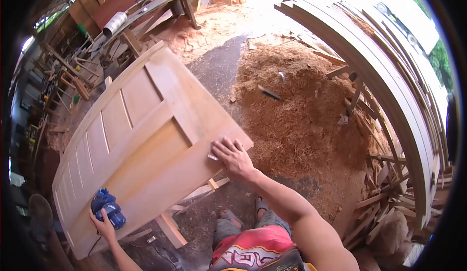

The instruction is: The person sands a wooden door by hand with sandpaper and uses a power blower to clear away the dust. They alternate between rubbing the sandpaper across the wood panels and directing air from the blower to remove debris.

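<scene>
A pale wooden panel door [141, 125] lies slanted across supports in front of me. My left hand [103, 225] is wrapped round a blue power sander [108, 208], which rests on the door's face near its lower left edge. A dark cord trails below that hand. My right hand [232, 158] presses on the door near its right corner, fingers together over a small pale piece of sandpaper [212, 152]. Most of that piece is hidden under the fingers.
Wood shavings [296, 110] are heaped on the floor ahead. Long boards [384, 71] are stacked at right, above scrap wood [384, 217]. A workbench [151, 8] stands at the back left. A wooden support leg [171, 229] juts out near my feet.
</scene>
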A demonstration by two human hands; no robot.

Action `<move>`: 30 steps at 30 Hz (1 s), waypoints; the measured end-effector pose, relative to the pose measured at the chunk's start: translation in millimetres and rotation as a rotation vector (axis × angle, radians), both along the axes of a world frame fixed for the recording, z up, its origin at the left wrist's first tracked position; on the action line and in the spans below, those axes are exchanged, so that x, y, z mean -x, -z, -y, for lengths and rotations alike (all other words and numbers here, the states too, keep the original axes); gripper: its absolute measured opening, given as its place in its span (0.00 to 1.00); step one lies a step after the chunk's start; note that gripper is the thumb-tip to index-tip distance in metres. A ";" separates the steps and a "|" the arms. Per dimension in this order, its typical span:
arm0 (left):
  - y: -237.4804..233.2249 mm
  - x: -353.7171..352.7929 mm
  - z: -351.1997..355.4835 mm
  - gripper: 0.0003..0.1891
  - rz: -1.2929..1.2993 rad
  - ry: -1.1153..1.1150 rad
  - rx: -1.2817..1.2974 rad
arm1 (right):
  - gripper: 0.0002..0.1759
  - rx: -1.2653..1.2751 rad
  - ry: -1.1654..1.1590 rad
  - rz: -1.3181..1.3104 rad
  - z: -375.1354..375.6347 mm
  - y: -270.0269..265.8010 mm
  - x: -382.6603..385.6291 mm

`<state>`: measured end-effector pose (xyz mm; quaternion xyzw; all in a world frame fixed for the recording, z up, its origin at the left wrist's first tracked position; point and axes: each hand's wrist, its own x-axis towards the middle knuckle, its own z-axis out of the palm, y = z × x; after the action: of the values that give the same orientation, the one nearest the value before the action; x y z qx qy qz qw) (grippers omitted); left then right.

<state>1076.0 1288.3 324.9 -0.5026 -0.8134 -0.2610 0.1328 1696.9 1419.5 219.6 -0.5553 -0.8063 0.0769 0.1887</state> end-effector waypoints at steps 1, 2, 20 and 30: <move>-1.3 -8.1 -6.6 0.36 -0.033 -0.017 -0.037 | 0.35 -0.010 -0.079 -0.010 -11.2 4.2 -18.1; -2.2 -12.7 -9.5 0.36 -0.066 -0.033 -0.064 | 0.35 -0.011 -0.157 -0.020 -18.8 10.7 -33.6; 78.2 -461.7 -278.8 0.34 0.276 0.739 0.248 | 0.24 0.698 0.831 -1.188 -40.0 141.2 -230.9; 85.3 -511.3 -330.5 0.44 0.170 0.252 0.477 | 0.25 1.167 0.656 -1.480 -212.5 95.9 -355.6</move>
<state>1587.3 1618.8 239.6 -0.5934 -0.7910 -0.1180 -0.0914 2052.6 1632.0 123.6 -0.5686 -0.1285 0.7319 0.3530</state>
